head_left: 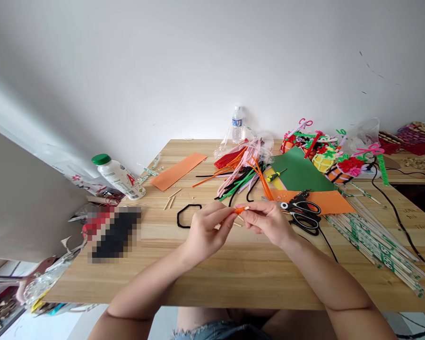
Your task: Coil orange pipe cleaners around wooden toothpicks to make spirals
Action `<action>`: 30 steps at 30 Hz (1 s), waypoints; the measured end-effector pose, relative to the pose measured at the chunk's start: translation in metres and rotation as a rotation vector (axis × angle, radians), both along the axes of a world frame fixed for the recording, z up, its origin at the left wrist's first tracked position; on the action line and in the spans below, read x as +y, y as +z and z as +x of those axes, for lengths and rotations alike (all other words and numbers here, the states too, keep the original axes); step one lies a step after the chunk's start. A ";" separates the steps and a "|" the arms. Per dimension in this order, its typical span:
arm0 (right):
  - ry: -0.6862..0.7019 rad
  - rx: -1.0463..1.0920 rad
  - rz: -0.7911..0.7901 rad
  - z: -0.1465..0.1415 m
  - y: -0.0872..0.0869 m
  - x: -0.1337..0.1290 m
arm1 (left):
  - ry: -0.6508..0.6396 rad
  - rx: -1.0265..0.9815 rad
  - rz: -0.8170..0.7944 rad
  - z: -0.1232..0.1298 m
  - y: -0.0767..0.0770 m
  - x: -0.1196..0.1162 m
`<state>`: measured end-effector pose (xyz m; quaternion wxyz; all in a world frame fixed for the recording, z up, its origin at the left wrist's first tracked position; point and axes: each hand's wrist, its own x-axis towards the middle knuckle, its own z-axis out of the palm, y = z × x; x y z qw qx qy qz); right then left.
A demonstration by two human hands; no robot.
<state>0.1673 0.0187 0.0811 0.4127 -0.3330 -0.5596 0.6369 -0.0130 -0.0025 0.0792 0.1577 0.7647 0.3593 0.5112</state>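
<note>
Above the table's middle, my left hand (210, 226) pinches a small piece of orange pipe cleaner (239, 210) between thumb and fingers. A pale wooden stick end (247, 208) pokes out of the orange fuzz. My right hand (269, 221) is closed on the other side of this piece, its thumb and forefinger at the stick end. Beside my left hand lies a black pipe cleaner (178, 219) bent into an angular loop, partly hidden by the hand. Black-handled scissors (304, 215) rest just right of my right hand. Short wooden stick pieces (172, 200) lie beyond the loop.
Bundled pipe cleaners (238, 165), an orange sheet (178, 171), a green sheet (293, 170) and a yellow-handled screwdriver (274, 176) lie farther back. Wrapped chopsticks (375, 241) spread at right, near a black cable (396, 212). A white bottle (120, 177) stands left; decorated baskets (324, 160) sit back right.
</note>
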 end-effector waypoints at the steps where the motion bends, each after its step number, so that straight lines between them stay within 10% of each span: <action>1: -0.008 0.011 -0.005 -0.001 0.001 -0.001 | 0.051 0.047 0.150 0.001 -0.003 -0.001; 5: 0.009 0.036 -0.040 0.001 0.002 -0.002 | 0.090 0.064 0.278 0.002 -0.006 -0.003; 12: 0.104 0.010 0.022 0.004 0.004 -0.002 | -0.632 -0.326 -1.083 -0.009 0.010 0.003; 15: 0.068 0.012 0.000 0.002 0.003 -0.001 | -0.565 -0.318 -0.959 -0.007 0.008 0.004; 22: -0.008 0.021 -0.083 0.000 -0.002 0.001 | 0.063 0.045 0.108 0.004 -0.002 -0.002; 30: 0.080 -0.012 -0.011 0.004 0.000 -0.001 | -0.547 -0.300 -0.983 -0.010 0.007 0.006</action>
